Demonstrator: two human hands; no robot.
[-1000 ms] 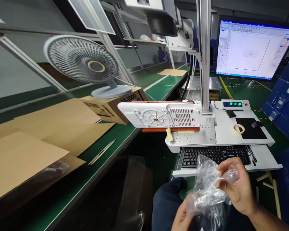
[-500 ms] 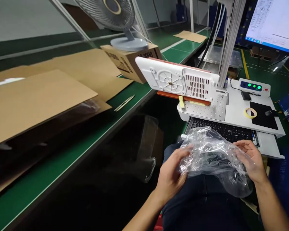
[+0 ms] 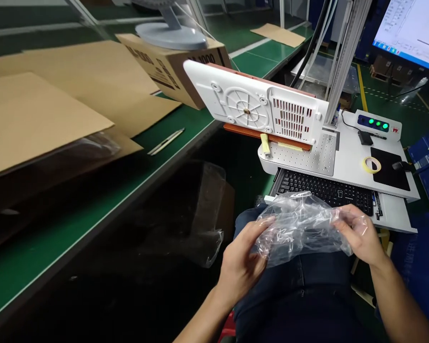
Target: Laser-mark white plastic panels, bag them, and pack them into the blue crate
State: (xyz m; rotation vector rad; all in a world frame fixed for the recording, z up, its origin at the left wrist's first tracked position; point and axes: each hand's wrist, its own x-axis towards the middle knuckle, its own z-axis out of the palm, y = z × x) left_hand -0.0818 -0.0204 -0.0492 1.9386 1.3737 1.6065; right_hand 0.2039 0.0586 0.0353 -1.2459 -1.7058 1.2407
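While the left hand (image 3: pixel 241 257) clamps the bag (image 3: pixel 302 233) between its fingers, the right hand (image 3: pixel 361 236) pinches its other end | keyboard (image 3: pixel 329 190): just beyond the fingertips

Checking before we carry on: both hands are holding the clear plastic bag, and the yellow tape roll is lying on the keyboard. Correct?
Not quite: the yellow tape roll isn't on the keyboard. The head view shows it on the white worktop, at the black mouse pad's left edge. Both hands are indeed holding the clear plastic bag.
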